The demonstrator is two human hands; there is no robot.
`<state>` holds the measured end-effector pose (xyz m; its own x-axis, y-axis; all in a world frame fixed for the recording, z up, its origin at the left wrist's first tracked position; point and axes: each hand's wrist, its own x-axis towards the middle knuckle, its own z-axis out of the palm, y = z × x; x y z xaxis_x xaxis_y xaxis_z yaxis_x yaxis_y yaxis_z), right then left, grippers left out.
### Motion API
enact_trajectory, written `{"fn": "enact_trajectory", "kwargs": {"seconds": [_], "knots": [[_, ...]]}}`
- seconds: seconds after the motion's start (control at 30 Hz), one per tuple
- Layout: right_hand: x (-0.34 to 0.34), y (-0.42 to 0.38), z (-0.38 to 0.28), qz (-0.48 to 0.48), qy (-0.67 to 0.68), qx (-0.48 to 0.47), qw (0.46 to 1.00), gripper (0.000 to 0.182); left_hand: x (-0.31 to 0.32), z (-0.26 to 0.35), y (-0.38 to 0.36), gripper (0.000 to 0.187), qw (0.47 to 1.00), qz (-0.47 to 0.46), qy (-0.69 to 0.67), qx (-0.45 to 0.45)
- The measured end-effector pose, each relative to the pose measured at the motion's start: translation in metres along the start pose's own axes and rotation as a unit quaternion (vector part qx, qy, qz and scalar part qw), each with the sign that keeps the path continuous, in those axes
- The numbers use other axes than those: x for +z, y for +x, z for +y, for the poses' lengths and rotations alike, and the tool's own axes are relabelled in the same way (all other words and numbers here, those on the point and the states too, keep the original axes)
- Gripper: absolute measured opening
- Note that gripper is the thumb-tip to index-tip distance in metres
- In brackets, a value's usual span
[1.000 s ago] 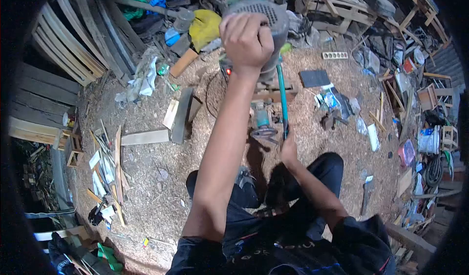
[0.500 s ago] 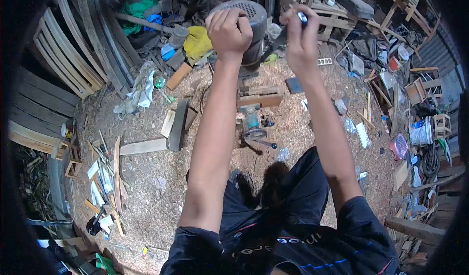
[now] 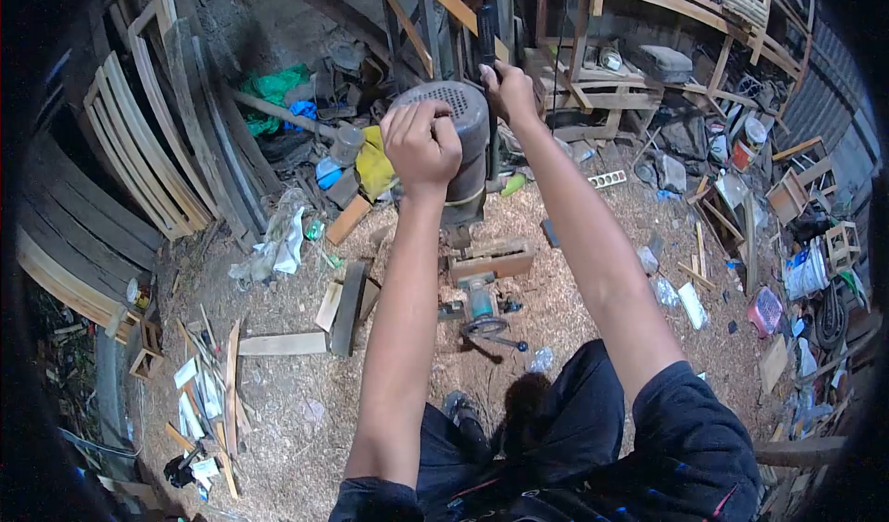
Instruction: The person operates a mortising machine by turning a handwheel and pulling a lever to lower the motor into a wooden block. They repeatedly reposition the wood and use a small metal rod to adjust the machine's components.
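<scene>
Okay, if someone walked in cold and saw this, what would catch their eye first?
Both arms reach up at centre frame: the left hand grips a grey electric motor, the right hand a dark handle behind it. Below, a sawdust-covered floor is strewn with wood offcuts.

1. Both arms are bare from the short sleeves down; nothing is worn on the wrists, the left hand [image 3: 421,142] or the right hand [image 3: 512,91].
2. A black short-sleeved shirt [image 3: 690,429] is worn, loose at the shoulders.
3. Thin blue and red lines and light lettering are seen across the shirt's chest; the lettering cannot be read.
4. Dark trousers [image 3: 565,411] are worn.
5. A dark shoe [image 3: 460,409] with a grey upper is seen below.
</scene>
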<state>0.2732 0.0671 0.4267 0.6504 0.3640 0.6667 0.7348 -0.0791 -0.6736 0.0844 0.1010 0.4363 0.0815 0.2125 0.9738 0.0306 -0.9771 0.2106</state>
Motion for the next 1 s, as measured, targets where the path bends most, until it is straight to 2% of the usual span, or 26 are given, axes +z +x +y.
{"fn": "enact_trajectory", "kwargs": {"seconds": [0.07, 0.2, 0.3, 0.33, 0.43, 0.47, 0.5, 0.57, 0.67, 0.7, 0.73, 0.77, 0.8, 0.83, 0.87, 0.9, 0.93, 0.97, 1.0], "knots": [[0.020, 0.018, 0.020, -0.008, -0.016, 0.034, 0.999, 0.027, 0.000, 0.000, 0.001, 0.017, 1.000, -0.004, 0.000, -0.001], [0.038, 0.033, 0.040, -0.023, -0.034, 0.028, 0.999, 0.028, -0.001, 0.001, 0.003, 0.017, 1.000, -0.005, -0.006, -0.002], [0.045, 0.041, 0.049, -0.073, -0.032, 0.095, 0.992, 0.029, -0.001, 0.001, 0.007, 0.017, 1.000, -0.007, -0.015, -0.004], [0.051, 0.045, 0.054, -0.064, -0.062, 0.064, 0.994, 0.030, -0.001, 0.001, 0.008, 0.017, 1.000, -0.007, -0.016, -0.002], [0.060, 0.049, 0.066, -0.098, -0.046, 0.119, 0.987, 0.029, 0.001, 0.000, 0.012, 0.017, 1.000, 0.002, -0.021, -0.001], [0.082, 0.053, 0.100, -0.043, -0.104, 0.034, 0.993, 0.027, 0.001, 0.000, 0.013, 0.017, 1.000, 0.010, -0.017, 0.007], [0.069, 0.046, 0.088, -0.092, -0.046, 0.045, 0.994, 0.026, 0.002, -0.002, 0.013, 0.017, 1.000, 0.013, -0.011, 0.010], [0.073, 0.025, 0.105, -0.075, 0.024, 0.058, 0.995, 0.027, 0.002, -0.005, 0.008, 0.017, 1.000, 0.011, -0.008, 0.011], [0.041, -0.044, 0.101, 0.057, -0.002, 0.036, 0.998, 0.030, -0.001, -0.006, 0.004, 0.019, 1.000, 0.002, -0.002, 0.013], [0.032, -0.074, 0.107, 0.059, -0.005, 0.092, 0.994, 0.033, -0.004, -0.006, 0.002, 0.024, 1.000, -0.007, -0.003, 0.017], [0.028, -0.117, 0.124, 0.115, 0.033, 0.069, 0.990, 0.032, -0.010, -0.006, -0.004, 0.028, 1.000, 0.000, -0.002, 0.015], [0.004, -0.164, 0.107, 0.064, 0.031, 0.105, 0.992, 0.033, -0.014, -0.006, -0.015, 0.034, 1.000, 0.005, -0.003, 0.012], [-0.001, -0.217, 0.121, 0.065, 0.031, 0.089, 0.993, 0.032, -0.019, -0.006, -0.031, 0.041, 1.000, 0.008, -0.003, 0.006], [-0.016, -0.272, 0.125, -0.009, -0.045, 0.106, 0.993, 0.033, -0.036, 0.001, -0.058, 0.053, 0.996, -0.070, -0.004, -0.058], [-0.031, -0.325, 0.120, -0.060, -0.066, 0.098, 0.991, 0.039, -0.049, 0.011, -0.089, 0.057, 0.992, -0.080, -0.013, -0.092], [-0.044, -0.377, 0.114, -0.175, -0.115, 0.165, 0.964, 0.049, -0.059, 0.012, -0.137, 0.059, 0.989, -0.102, -0.005, -0.105], [-0.051, -0.436, 0.121, -0.175, -0.122, 0.088, 0.973, 0.037, -0.075, 0.019, -0.183, 0.059, 0.976, -0.164, -0.012, -0.140], [-0.057, -0.486, 0.130, -0.261, -0.120, 0.131, 0.949, 0.049, -0.090, 0.027, -0.231, 0.059, 0.942, -0.263, 0.023, -0.205], [-0.062, -0.536, 0.140, -0.345, -0.123, 0.171, 0.915, 0.062, -0.100, 0.036, -0.274, 0.059, 0.915, -0.305, -0.024, -0.263]]}}
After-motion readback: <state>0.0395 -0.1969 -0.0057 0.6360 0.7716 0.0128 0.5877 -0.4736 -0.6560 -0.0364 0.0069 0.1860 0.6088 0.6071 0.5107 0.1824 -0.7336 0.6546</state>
